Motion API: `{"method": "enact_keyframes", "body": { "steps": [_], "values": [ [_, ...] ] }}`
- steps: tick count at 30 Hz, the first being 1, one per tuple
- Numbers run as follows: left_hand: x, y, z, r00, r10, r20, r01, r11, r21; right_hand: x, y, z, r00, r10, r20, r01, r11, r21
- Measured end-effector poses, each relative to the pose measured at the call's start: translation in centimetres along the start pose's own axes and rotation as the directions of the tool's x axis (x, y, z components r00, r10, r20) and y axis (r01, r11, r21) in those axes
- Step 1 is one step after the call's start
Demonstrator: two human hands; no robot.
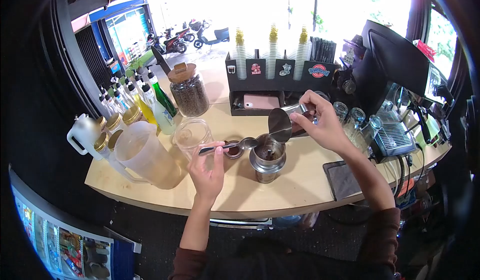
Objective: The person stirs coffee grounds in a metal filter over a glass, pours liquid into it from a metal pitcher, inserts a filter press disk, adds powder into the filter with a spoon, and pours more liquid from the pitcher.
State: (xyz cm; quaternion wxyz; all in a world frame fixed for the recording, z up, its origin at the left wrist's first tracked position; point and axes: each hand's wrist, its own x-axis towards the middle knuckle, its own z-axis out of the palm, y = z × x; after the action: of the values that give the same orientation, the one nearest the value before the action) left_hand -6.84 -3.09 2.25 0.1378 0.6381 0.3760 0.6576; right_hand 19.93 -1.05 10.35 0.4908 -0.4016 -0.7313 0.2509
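A metal drip filter (268,156) with dark coffee grounds inside sits on a cup on the wooden counter. My left hand (208,170) pinches the dark handle of a spoon (248,143), whose bowl is at the filter's left rim. Above the filter's right side, my right hand (320,122) grips a small metal pitcher (281,125), tilted toward the filter. Behind the spoon stands a small round container (233,150) with something dark in it. A clear glass jar (192,132) is behind my left hand.
On the left stand a large plastic pitcher (145,155), syrup bottles (161,111) and a coffee bean jar (189,92). A black cup organizer (280,75) holds a phone (261,101). To the right are glasses (356,116), a dark mat (345,179) and a coffee machine (395,130).
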Motion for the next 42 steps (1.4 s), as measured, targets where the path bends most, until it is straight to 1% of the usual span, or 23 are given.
{"method": "enact_keyframes", "body": {
  "steps": [4, 6, 10, 12, 13, 14, 15, 17, 18, 21, 22, 24, 25, 27, 29, 30, 32, 34, 35, 36, 38, 40, 42],
  "values": [
    [-0.2, 0.2, -0.1, 1.000, -0.006, -0.009, 0.006, 1.000, 0.005, 0.1, -0.3, 0.4, 1.000, -0.016, 0.019, 0.017, 0.998, -0.054],
    [-0.2, 0.2, -0.1, 1.000, -0.016, -0.015, 0.016, 1.000, 0.000, -0.1, -1.3, 0.8, 1.000, -0.016, 0.005, 0.015, 0.996, 0.093],
    [-0.3, 0.5, 0.2, 1.000, -0.031, 0.002, 0.031, 0.999, 0.009, -0.4, -1.7, 0.4, 0.999, -0.036, -0.039, 0.040, 0.994, 0.105],
    [-0.3, 0.5, 0.3, 0.999, -0.044, 0.006, 0.044, 0.999, 0.004, -0.5, -1.8, -0.3, 0.995, -0.067, -0.068, 0.071, 0.996, 0.058],
    [-0.4, 0.3, 0.4, 1.000, -0.014, 0.016, 0.014, 1.000, 0.027, -0.4, -0.1, -1.3, 0.984, -0.165, -0.073, 0.156, 0.981, -0.118],
    [-0.4, 0.1, 0.5, 1.000, 0.015, 0.027, -0.016, 0.999, 0.050, -0.6, 1.0, -1.8, 0.984, -0.165, -0.070, 0.156, 0.981, -0.116],
    [-0.5, 0.1, 0.5, 1.000, 0.013, 0.024, -0.014, 0.999, 0.052, -0.8, 1.4, -2.0, 0.985, -0.115, -0.132, 0.120, 0.992, 0.031],
    [-0.3, 0.3, 0.3, 0.987, 0.140, 0.079, -0.150, 0.979, 0.139, -1.6, 1.5, -1.8, 0.973, 0.037, -0.227, 0.039, 0.946, 0.321],
    [-0.4, 0.5, 0.3, 0.988, 0.134, 0.081, -0.145, 0.979, 0.142, -2.3, 2.1, -1.8, 0.974, 0.042, -0.224, 0.034, 0.945, 0.324],
    [-0.2, 1.0, 0.4, 0.982, 0.171, 0.080, -0.183, 0.967, 0.180, -4.4, 4.9, -2.7, 0.915, 0.235, -0.327, -0.090, 0.911, 0.403],
    [0.0, 1.1, 0.4, 0.977, 0.189, 0.099, -0.205, 0.960, 0.188, -5.1, 6.4, -2.9, 0.917, 0.227, -0.327, -0.082, 0.912, 0.402],
    [0.0, 1.2, 0.6, 0.971, 0.207, 0.115, -0.227, 0.954, 0.197, -6.7, 10.3, -3.6, 0.881, 0.352, -0.317, -0.146, 0.839, 0.525],
    [0.1, 1.1, 0.9, 0.967, 0.231, 0.109, -0.248, 0.951, 0.187, -7.4, 11.7, -3.8, 0.883, 0.348, -0.316, -0.143, 0.840, 0.524],
    [0.2, 1.0, 1.3, 0.961, 0.259, 0.099, -0.273, 0.945, 0.179, -8.5, 14.2, -4.0, 0.811, 0.486, -0.326, -0.228, 0.775, 0.589],
    [0.2, 0.9, 1.5, 0.938, 0.325, 0.121, -0.344, 0.917, 0.201, -9.6, 16.2, -3.7, 0.804, 0.506, -0.312, -0.224, 0.744, 0.629],
    [0.3, 0.8, 1.6, 0.937, 0.329, 0.118, -0.347, 0.916, 0.204, -10.0, 16.7, -3.4, 0.793, 0.532, -0.298, -0.226, 0.710, 0.667],
    [0.2, 0.7, 1.7, 0.927, 0.340, 0.159, -0.368, 0.907, 0.206, -10.8, 17.4, -2.9, 0.783, 0.547, -0.295, -0.234, 0.699, 0.676],
    [0.2, 0.5, 1.7, 0.924, 0.341, 0.174, -0.374, 0.903, 0.214, -11.1, 18.6, -2.3, 0.761, 0.574, -0.303, -0.193, 0.646, 0.739],
    [0.2, 0.4, 1.8, 0.921, 0.341, 0.190, -0.379, 0.900, 0.218, -11.7, 18.9, -2.2, 0.754, 0.598, -0.274, -0.186, 0.594, 0.783],
    [0.2, 0.3, 1.9, 0.920, 0.344, 0.189, -0.381, 0.899, 0.218, -12.0, 19.7, -2.1, 0.755, 0.596, -0.274, -0.184, 0.594, 0.783],
    [0.2, 0.2, 2.2, 0.915, 0.358, 0.186, -0.394, 0.892, 0.219, -12.8, 21.8, -1.8, 0.772, 0.555, -0.309, -0.112, 0.598, 0.793],
    [0.2, 0.0, 2.5, 0.909, 0.366, 0.198, -0.405, 0.886, 0.225, -13.3, 21.6, -1.7, 0.743, 0.590, -0.318, -0.115, 0.580, 0.807],
    [0.2, 0.0, 2.9, 0.904, 0.373, 0.210, -0.417, 0.880, 0.230, -13.4, 21.5, -2.0, 0.785, 0.483, -0.387, -0.246, 0.818, 0.520]
  ]
}}
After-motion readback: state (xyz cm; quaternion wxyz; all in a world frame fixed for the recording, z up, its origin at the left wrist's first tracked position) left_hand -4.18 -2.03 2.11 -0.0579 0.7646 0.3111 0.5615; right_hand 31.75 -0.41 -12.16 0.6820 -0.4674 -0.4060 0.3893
